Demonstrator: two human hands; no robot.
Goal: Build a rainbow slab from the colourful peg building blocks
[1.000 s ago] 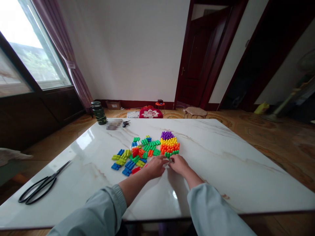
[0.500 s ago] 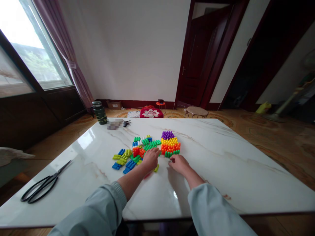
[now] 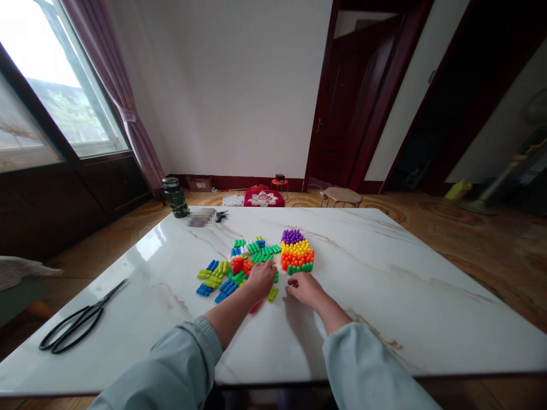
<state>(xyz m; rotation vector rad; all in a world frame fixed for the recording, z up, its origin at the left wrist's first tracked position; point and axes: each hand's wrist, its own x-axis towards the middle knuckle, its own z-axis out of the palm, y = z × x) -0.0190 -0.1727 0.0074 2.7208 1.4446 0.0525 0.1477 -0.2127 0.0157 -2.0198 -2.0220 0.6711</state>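
My left hand (image 3: pixel 261 280) is low over the right side of a spread of loose plastic pegs, its fingers curled down and their tips partly hidden. Green pegs (image 3: pixel 262 258) lie just beyond it, and a yellow-green pair (image 3: pixel 272 294) is by its right side. My right hand (image 3: pixel 304 288) has its thumb and fingers drawn together close to the tabletop; whatever they hold is too small to make out. Just ahead of it, an upright block of pegs stands in coloured bands: purple (image 3: pixel 293 236), yellow (image 3: pixel 294 248), orange (image 3: pixel 298 260) and a green front row (image 3: pixel 300 268).
Large black-handled scissors (image 3: pixel 83 322) lie at the left of the white marbled table (image 3: pixel 405 307). At the far left edge stand a camouflage flask (image 3: pixel 175 198), a blurred-out item (image 3: pixel 200 217) and small dark snips (image 3: pixel 221 216). Blue pegs (image 3: pixel 226 289) lie left of my left hand.
My right hand has shifted slightly left and nearer to me, its fingers drawing closer together. My left hand stays over the loose pegs with little movement. The view has tilted slightly.
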